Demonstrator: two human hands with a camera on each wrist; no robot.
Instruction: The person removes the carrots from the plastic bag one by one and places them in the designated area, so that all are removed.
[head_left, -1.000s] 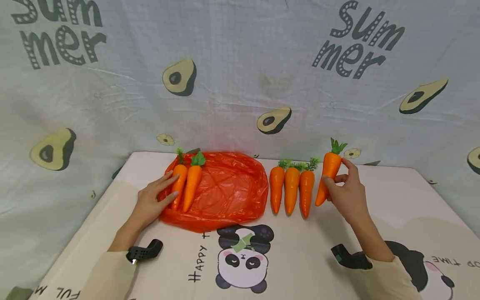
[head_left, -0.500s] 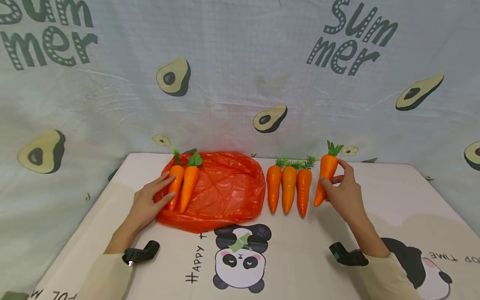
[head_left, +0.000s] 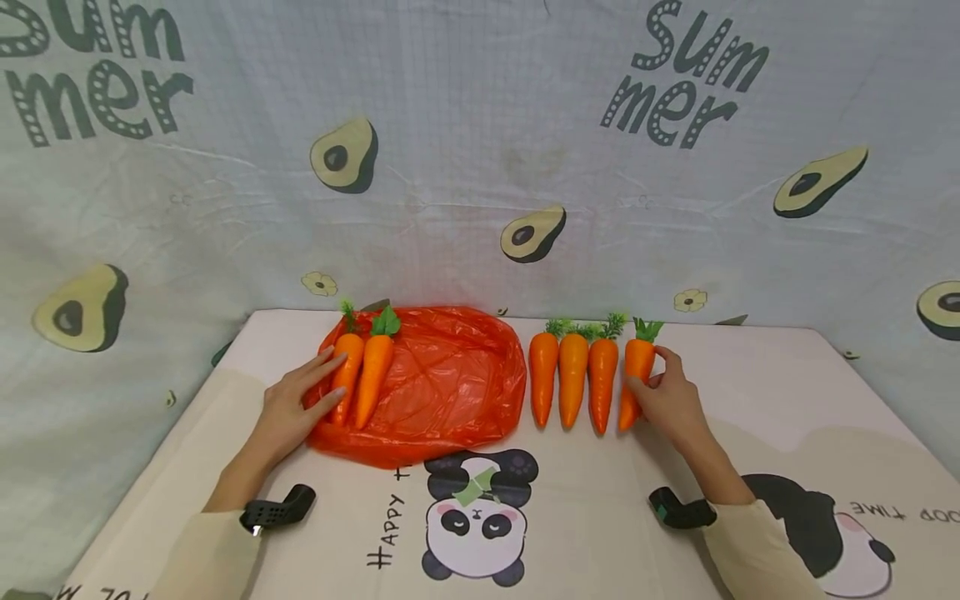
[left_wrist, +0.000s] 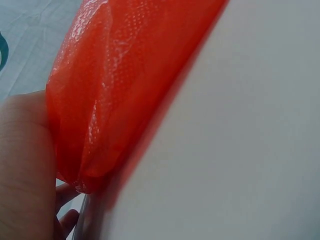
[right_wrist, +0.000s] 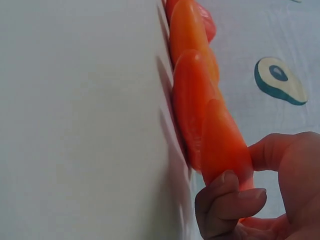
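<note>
My right hand pinches an orange toy carrot with green leaves, at the right end of a row. In the right wrist view the thumb and curled fingers hold this carrot close beside its neighbour. To its left lie three more carrots, among them a middle one. A red plastic bag spreads open on the table. Two carrots lie at its left side; my left hand reaches over the rim with extended fingers touching the outer carrot. The bag's film hides part of that hand.
The pale table carries printed pandas and lettering. Behind it hangs a light cloth with avocado prints, meeting the table's far edge. Black wrist cameras sit on both forearms.
My right hand has lowered the carrot and brought it nearer, level with the row. My left hand stays at the bag's left side. The head view has shifted slightly.
</note>
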